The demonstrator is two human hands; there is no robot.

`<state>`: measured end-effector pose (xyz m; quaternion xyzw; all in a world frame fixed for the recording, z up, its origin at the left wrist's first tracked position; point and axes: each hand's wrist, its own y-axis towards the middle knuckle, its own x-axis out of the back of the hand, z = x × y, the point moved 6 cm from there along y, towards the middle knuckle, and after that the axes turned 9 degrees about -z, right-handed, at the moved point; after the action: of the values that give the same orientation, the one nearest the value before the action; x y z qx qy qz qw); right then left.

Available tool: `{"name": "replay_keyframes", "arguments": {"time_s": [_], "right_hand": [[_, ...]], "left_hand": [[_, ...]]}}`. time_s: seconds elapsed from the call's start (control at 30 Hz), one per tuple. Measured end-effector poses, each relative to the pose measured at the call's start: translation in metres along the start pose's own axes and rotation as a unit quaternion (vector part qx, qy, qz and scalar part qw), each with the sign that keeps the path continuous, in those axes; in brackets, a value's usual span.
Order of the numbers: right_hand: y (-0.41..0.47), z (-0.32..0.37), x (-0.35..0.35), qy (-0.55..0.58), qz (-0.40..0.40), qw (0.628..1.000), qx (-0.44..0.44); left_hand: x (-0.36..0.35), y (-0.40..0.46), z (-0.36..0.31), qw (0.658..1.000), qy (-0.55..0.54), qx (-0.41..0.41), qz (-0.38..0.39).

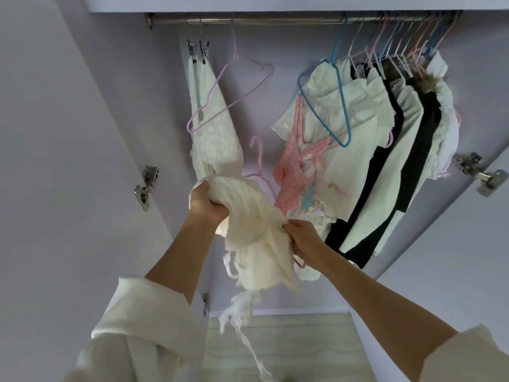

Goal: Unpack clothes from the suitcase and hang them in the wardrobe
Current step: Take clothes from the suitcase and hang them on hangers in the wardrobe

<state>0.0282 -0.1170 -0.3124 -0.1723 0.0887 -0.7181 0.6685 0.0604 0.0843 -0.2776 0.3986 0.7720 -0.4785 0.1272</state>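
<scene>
Both hands grip one cream garment [256, 232] below the rail [275, 21]: left hand [206, 201] fisted around its top, right hand [303, 238] pinching its edge.

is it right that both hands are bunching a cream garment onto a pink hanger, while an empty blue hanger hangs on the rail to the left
Nearly. The head view shows both hands, left hand and right hand, gripping the cream garment with a pink hanger in it, but the empty hanger on the rail to the left is lilac, not blue.

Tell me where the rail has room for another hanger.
Free: the rail between the empty lilac hanger and the blue hanger. Crowded: right end, hangers packed with clothes. Far left, a clip hanger holds a white garment.
</scene>
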Motion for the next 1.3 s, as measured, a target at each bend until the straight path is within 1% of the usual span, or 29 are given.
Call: {"name": "replay_keyframes", "arguments": {"time_s": [0.07, 0.13, 0.17, 0.27, 0.33, 0.37, 0.4, 0.43, 0.47, 0.53, 0.57, 0.6, 0.67, 0.7, 0.77, 0.83, 0.9, 0.97, 1.0, 1.03, 1.07, 1.1, 1.13, 1.17, 1.2, 1.3], "right_hand": [[0.004, 0.007, 0.007, 0.100, -0.019, 0.994, -0.045], [0.006, 0.026, 0.009, 0.174, 0.005, 0.983, -0.056], [0.006, 0.039, 0.007, 0.192, 0.021, 0.980, -0.050], [0.010, 0.073, -0.003, 0.227, 0.056, 0.972, -0.030], [0.016, 0.090, -0.011, 0.243, 0.069, 0.967, -0.023], [0.018, 0.098, -0.014, 0.247, 0.075, 0.966, -0.018], [0.019, 0.104, -0.017, 0.250, 0.081, 0.965, -0.014], [0.020, 0.107, -0.019, 0.251, 0.089, 0.964, -0.013], [0.022, 0.109, -0.021, 0.248, 0.097, 0.964, -0.012], [0.023, 0.108, -0.024, 0.229, 0.106, 0.967, -0.016], [0.024, 0.106, -0.025, 0.219, 0.110, 0.969, -0.016], [0.025, 0.105, -0.026, 0.215, 0.119, 0.969, -0.016], [0.027, 0.104, -0.029, 0.234, 0.151, 0.960, -0.022], [0.026, 0.105, -0.029, 0.249, 0.165, 0.954, -0.023], [0.025, 0.111, -0.026, 0.264, 0.179, 0.948, -0.018], [0.024, 0.117, -0.022, 0.268, 0.176, 0.947, -0.016], [0.026, 0.121, -0.014, 0.289, 0.173, 0.941, -0.012], [0.028, 0.125, -0.007, 0.314, 0.174, 0.933, -0.008], [0.028, 0.126, -0.003, 0.323, 0.172, 0.931, -0.007], [0.029, 0.125, 0.001, 0.329, 0.168, 0.929, -0.006], [0.030, 0.124, 0.004, 0.332, 0.162, 0.929, -0.006], [0.031, 0.123, 0.007, 0.332, 0.159, 0.930, -0.007], [0.031, 0.123, 0.008, 0.331, 0.157, 0.930, -0.009], [0.032, 0.122, 0.010, 0.334, 0.156, 0.930, -0.013], [0.033, 0.121, 0.011, 0.340, 0.156, 0.927, -0.019], [0.034, 0.121, 0.014, 0.337, 0.147, 0.930, -0.024]], "left_hand": [[0.002, 0.005, 0.000, 0.998, 0.050, 0.006, 0.035], [0.002, 0.003, 0.001, 0.992, 0.100, -0.006, 0.072], [0.002, 0.004, 0.003, 0.986, 0.146, -0.018, 0.085], [0.002, 0.002, 0.016, 0.950, 0.283, -0.037, 0.127], [0.005, 0.001, 0.024, 0.917, 0.369, -0.033, 0.151], [0.005, -0.002, 0.027, 0.891, 0.420, -0.040, 0.168], [0.004, -0.006, 0.030, 0.859, 0.474, -0.056, 0.187], [0.001, -0.010, 0.032, 0.828, 0.517, -0.099, 0.191], [-0.005, -0.015, 0.029, 0.802, 0.540, -0.167, 0.192], [-0.020, -0.028, 0.024, 0.760, 0.531, -0.318, 0.198], [-0.026, -0.034, 0.023, 0.734, 0.523, -0.379, 0.209], [-0.030, -0.037, 0.023, 0.703, 0.529, -0.420, 0.222], [-0.035, -0.040, 0.031, 0.632, 0.562, -0.473, 0.245], [-0.037, -0.042, 0.034, 0.604, 0.575, -0.494, 0.246], [-0.042, -0.044, 0.038, 0.571, 0.589, -0.524, 0.228], [-0.045, -0.044, 0.043, 0.528, 0.623, -0.536, 0.215], [-0.047, -0.040, 0.052, 0.461, 0.676, -0.536, 0.208], [-0.047, -0.037, 0.056, 0.376, 0.728, -0.540, 0.191], [-0.047, -0.034, 0.057, 0.342, 0.750, -0.537, 0.179], [-0.045, -0.029, 0.057, 0.322, 0.769, -0.526, 0.169], [-0.043, -0.025, 0.057, 0.321, 0.779, -0.512, 0.164], [-0.040, -0.017, 0.057, 0.339, 0.782, -0.496, 0.166], [-0.038, -0.011, 0.055, 0.378, 0.775, -0.476, 0.174], [-0.036, -0.005, 0.055, 0.431, 0.759, -0.453, 0.181], [-0.035, -0.002, 0.054, 0.491, 0.733, -0.432, 0.185], [-0.031, -0.002, 0.045, 0.685, 0.623, -0.342, 0.161]]}}
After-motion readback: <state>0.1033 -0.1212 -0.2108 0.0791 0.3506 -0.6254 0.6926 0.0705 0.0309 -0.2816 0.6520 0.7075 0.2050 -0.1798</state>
